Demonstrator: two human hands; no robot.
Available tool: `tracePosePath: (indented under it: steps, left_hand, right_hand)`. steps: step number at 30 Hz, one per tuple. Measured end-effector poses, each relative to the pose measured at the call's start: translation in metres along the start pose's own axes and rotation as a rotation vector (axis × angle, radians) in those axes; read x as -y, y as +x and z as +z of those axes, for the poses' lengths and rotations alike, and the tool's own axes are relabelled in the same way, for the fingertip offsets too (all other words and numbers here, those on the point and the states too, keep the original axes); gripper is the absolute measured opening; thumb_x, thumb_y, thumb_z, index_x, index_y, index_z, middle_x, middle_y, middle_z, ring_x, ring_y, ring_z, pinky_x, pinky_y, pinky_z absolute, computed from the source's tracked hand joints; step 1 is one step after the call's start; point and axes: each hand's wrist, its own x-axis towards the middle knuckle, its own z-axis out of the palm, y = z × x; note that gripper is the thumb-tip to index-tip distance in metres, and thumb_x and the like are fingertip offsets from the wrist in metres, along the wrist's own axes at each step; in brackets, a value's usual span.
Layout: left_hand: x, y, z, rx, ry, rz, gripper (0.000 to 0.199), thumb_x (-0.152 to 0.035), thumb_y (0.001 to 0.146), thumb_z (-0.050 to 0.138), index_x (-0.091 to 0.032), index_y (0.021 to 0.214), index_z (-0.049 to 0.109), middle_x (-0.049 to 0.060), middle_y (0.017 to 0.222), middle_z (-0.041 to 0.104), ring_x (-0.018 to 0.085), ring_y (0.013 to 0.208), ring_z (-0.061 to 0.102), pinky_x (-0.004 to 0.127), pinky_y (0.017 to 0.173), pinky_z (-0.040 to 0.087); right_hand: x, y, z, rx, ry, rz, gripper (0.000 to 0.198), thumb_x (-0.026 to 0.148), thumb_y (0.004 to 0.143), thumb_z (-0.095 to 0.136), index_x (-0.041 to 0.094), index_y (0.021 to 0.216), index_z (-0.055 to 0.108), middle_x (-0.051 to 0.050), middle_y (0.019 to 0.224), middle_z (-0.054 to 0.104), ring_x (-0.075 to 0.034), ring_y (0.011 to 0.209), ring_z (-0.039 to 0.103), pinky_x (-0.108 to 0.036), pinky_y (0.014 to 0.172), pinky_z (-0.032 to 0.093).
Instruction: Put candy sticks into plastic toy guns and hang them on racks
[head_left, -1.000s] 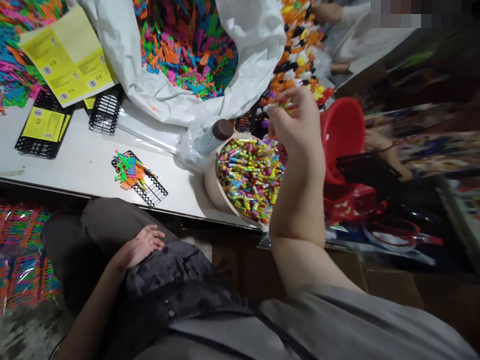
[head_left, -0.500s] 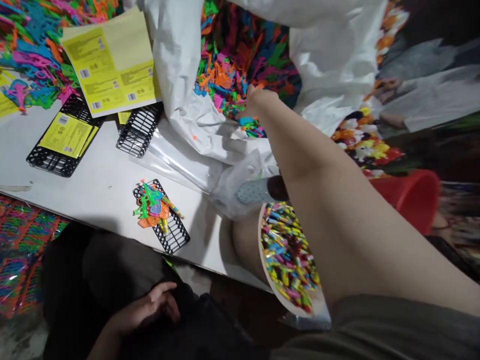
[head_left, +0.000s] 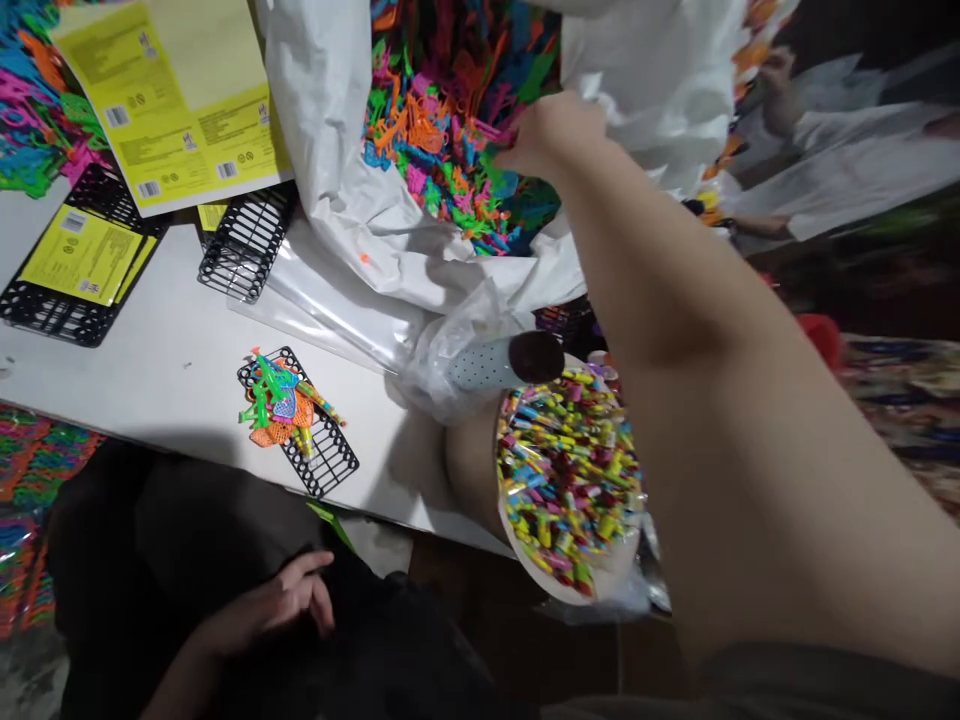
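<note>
My right hand [head_left: 556, 138] reaches over a large white sack [head_left: 322, 150] filled with bright plastic toy pieces [head_left: 427, 125]. Its fingers are mostly hidden behind the hand, so what they hold does not show. My left hand [head_left: 291, 598] rests on my dark-clothed lap, fingers loosely apart and holding nothing. On the white table [head_left: 180, 385], a black plastic grid tray [head_left: 332, 458] carries a small pile of green, orange and blue toys [head_left: 281, 400], with a striped stick beside them.
A round tub [head_left: 504, 490] of small colourful wrapped pieces stands at the table edge, beside a dotted grey cylinder [head_left: 484, 362] with a dark end. Yellow printed sheets [head_left: 187, 130] and more black trays [head_left: 251, 240] lie left. Another person's hand [head_left: 780, 75] shows at right.
My right hand has shifted from the near right part of the sack to farther over its right side. The view has turned slightly right; my left hand stays on my lap.
</note>
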Motion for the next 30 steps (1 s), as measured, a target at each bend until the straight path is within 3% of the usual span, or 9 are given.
tracePosePath:
  steps: [3,5,8,12,14,17,20,26,30]
  left_hand:
    - [0.003,0.006,0.012,-0.25,0.104,0.128,0.057,-0.06,0.087,0.05,-0.02,0.128,0.045,0.006,0.089,0.058,0.019,0.08,0.057,0.035,0.079,0.04]
    - [-0.003,0.01,0.029,-0.435,0.302,0.249,0.039,-0.049,0.091,0.049,-0.02,0.117,0.053,0.008,0.093,0.059,0.02,0.088,0.057,0.036,0.086,0.04]
    - [-0.017,0.017,0.069,-0.422,0.493,0.44,0.043,-0.041,0.089,0.056,-0.021,0.127,0.048,0.013,0.12,0.055,0.024,0.113,0.051,0.041,0.103,0.035]
    - [-0.035,0.026,0.135,-0.272,0.348,0.684,0.093,-0.045,0.075,0.074,-0.031,0.147,0.018,0.012,0.154,0.021,0.028,0.14,0.028,0.045,0.115,0.026]
    - [-0.041,0.027,0.16,-0.34,0.215,0.811,0.083,-0.052,0.074,0.072,-0.026,0.142,0.031,0.012,0.146,0.036,0.028,0.135,0.036,0.044,0.112,0.032]
    - [-0.042,0.023,0.178,-0.613,0.042,0.949,0.059,-0.048,0.081,0.067,-0.022,0.13,0.046,0.009,0.121,0.056,0.023,0.123,0.05,0.039,0.107,0.038]
    - [-0.03,0.011,0.172,-0.688,0.031,1.028,0.055,-0.045,0.079,0.069,-0.023,0.124,0.047,0.006,0.113,0.058,0.02,0.111,0.056,0.035,0.1,0.044]
    - [-0.002,-0.029,0.137,-0.924,0.263,0.936,0.039,-0.036,0.074,0.074,-0.019,0.1,0.051,0.0,0.086,0.055,0.009,0.074,0.055,0.021,0.071,0.046]
    - [-0.002,-0.053,0.126,-1.023,0.448,0.864,0.039,-0.03,0.067,0.078,-0.017,0.089,0.049,-0.001,0.081,0.052,0.009,0.073,0.053,0.02,0.069,0.043]
  right_hand:
    - [0.007,-0.056,-0.048,-0.024,0.156,-0.021,0.056,0.047,0.08,0.048,-0.001,0.102,0.067,-0.012,0.097,0.065,-0.019,0.099,0.059,-0.03,0.07,0.035]
    - [0.016,-0.112,-0.082,-0.105,0.228,-0.17,0.052,0.048,0.08,0.045,-0.001,0.082,0.065,-0.002,0.074,0.061,-0.006,0.074,0.054,-0.026,0.061,0.029]
    - [0.031,-0.221,-0.115,-0.207,0.278,-0.457,0.026,0.034,0.078,0.064,0.01,0.069,0.061,0.001,0.06,0.055,-0.002,0.052,0.035,-0.024,0.052,0.023]
    - [0.051,-0.358,-0.101,-0.695,0.22,-0.898,0.017,0.028,0.087,0.055,0.016,0.083,0.067,-0.002,0.06,0.059,-0.011,0.05,0.044,-0.029,0.049,0.023]
    - [0.059,-0.406,-0.083,-0.674,0.235,-1.079,0.018,0.021,0.09,0.051,0.015,0.094,0.067,-0.003,0.063,0.061,-0.013,0.053,0.049,-0.03,0.051,0.027]
    - [0.07,-0.446,-0.066,-0.493,0.31,-1.239,0.022,0.018,0.092,0.047,0.012,0.102,0.065,-0.005,0.065,0.062,-0.014,0.054,0.051,-0.031,0.051,0.03]
    - [0.076,-0.46,-0.064,-0.342,0.442,-1.227,0.027,0.028,0.094,0.047,0.014,0.11,0.064,-0.006,0.071,0.064,-0.014,0.057,0.053,-0.031,0.053,0.032]
    - [0.096,-0.474,-0.067,-0.245,0.938,-0.861,0.03,0.034,0.092,0.051,0.023,0.12,0.058,-0.006,0.08,0.062,-0.018,0.069,0.058,-0.031,0.063,0.043]
    - [0.123,-0.48,-0.046,-0.158,1.154,-0.745,0.031,0.034,0.09,0.055,0.021,0.118,0.06,-0.008,0.091,0.062,-0.021,0.085,0.059,-0.035,0.076,0.047]
